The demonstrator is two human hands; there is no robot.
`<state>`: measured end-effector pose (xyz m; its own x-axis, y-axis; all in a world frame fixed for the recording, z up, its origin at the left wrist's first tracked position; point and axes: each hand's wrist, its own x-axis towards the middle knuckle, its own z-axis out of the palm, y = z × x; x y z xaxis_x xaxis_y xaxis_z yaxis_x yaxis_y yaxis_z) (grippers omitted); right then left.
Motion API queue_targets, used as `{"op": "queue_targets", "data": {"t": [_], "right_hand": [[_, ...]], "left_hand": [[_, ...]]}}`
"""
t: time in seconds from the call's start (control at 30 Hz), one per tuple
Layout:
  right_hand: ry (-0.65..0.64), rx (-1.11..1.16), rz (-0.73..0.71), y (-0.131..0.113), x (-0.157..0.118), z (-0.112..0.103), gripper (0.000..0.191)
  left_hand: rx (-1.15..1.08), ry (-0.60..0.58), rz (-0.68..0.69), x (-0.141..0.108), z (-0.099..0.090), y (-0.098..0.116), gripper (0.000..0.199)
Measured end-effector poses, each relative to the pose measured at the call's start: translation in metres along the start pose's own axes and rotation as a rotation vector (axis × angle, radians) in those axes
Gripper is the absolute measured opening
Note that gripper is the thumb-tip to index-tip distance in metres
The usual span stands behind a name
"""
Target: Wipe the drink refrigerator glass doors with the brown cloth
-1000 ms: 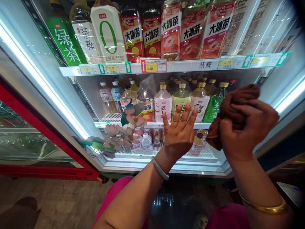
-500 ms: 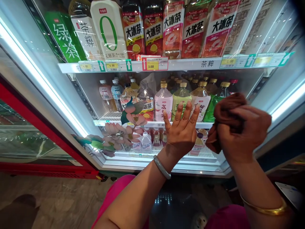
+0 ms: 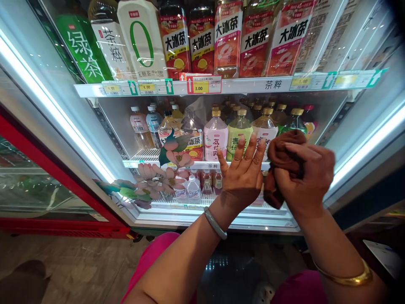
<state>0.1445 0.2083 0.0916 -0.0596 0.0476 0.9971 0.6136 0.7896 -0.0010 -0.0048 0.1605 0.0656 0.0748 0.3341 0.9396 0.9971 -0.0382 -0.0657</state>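
Note:
My left hand (image 3: 243, 173) is raised with its fingers spread, palm toward the glass door (image 3: 177, 198) of a drinks cooler, and it holds nothing. Whether the palm touches the glass I cannot tell. Bunched in my right hand (image 3: 310, 177) is a brown cloth (image 3: 286, 154), part of it hanging below the fist. That cloth lies just right of my left fingers, in front of the glass. On the door a pink flower decal (image 3: 158, 179) with green leaves shows to the left of my hands.
Large tea bottles (image 3: 229, 38) line the upper shelf (image 3: 240, 85), which carries price tags. Behind my hands stand pastel drink bottles (image 3: 216, 137) on the middle shelf. A red-framed cooler (image 3: 63, 177) adjoins on the left. Wooden-looking floor (image 3: 82, 266) lies below.
My right hand with the brown cloth has moved left, closer to my left hand. The left hand stays nearly in place, fingers still spread.

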Motion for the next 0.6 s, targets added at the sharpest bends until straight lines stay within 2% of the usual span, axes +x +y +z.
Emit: {"op": "queue_targets", "data": {"t": [0.1,0.17,0.27,0.37,0.43,0.5,0.6], "right_hand": [[0.151,-0.049,0.078,0.019,0.008,-0.009,0.065],[0.206,-0.049,0.152,0.021,0.011,-0.011,0.073],[0.118,-0.015,0.153,0.004,0.008,-0.006,0.072],[-0.041,0.019,0.065,-0.017,0.000,0.002,0.056],[-0.089,0.032,0.028,-0.020,-0.004,0.003,0.046],[-0.082,0.039,0.022,-0.012,-0.004,0.000,0.040],[0.048,0.001,0.040,0.011,0.003,-0.009,0.040]], "left_hand": [[0.011,-0.006,0.008,0.001,-0.004,0.000,0.070],[0.018,0.004,0.006,0.002,-0.004,0.000,0.068],[0.024,0.019,0.003,0.001,-0.001,0.000,0.068],[0.007,0.050,-0.004,0.001,0.002,0.000,0.066],[-0.008,0.060,0.000,0.001,0.002,-0.001,0.065],[-0.009,0.052,0.009,0.001,0.000,-0.001,0.065],[-0.007,0.040,0.014,0.002,-0.003,-0.001,0.065]]}}
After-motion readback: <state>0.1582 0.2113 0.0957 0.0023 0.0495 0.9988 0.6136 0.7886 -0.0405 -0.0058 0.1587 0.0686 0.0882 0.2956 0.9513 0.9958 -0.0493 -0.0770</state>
